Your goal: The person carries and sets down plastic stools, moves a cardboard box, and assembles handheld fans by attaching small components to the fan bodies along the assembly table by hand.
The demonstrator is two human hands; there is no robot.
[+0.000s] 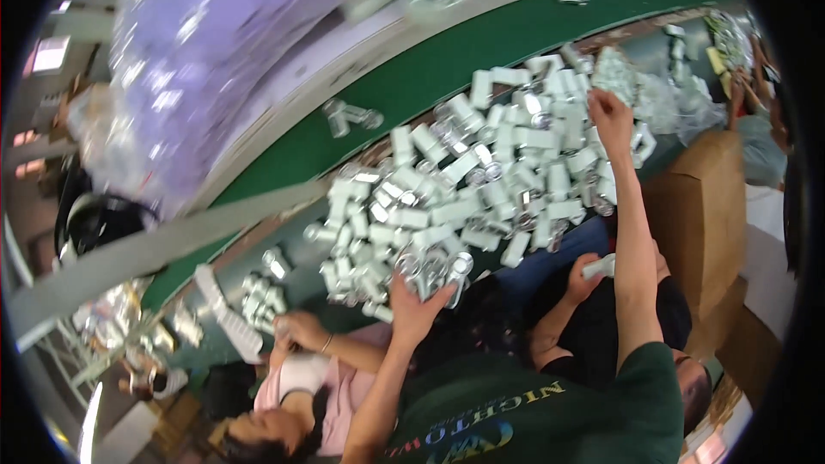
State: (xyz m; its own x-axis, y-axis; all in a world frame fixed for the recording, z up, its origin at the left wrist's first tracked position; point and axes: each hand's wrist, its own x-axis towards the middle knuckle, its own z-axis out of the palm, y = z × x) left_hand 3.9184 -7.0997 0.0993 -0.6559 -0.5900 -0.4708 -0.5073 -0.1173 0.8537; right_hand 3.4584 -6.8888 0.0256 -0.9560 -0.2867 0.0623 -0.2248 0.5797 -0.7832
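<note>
Sorting the can pile (481, 180), the left hand (417, 301) spreads open fingers at six o'clock while the right hand (608, 110) grips one at two o'clock, needing a lift.

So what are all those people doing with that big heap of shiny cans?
Several people crowd around a green table with a big heap of silver cans on it. The camera wearer reaches into the heap with both arms: the left hand is on cans at the near edge, and the right hand is stretched to the far side. A person in a pink shirt works at the left, and another person's hand holds a single can.
</note>
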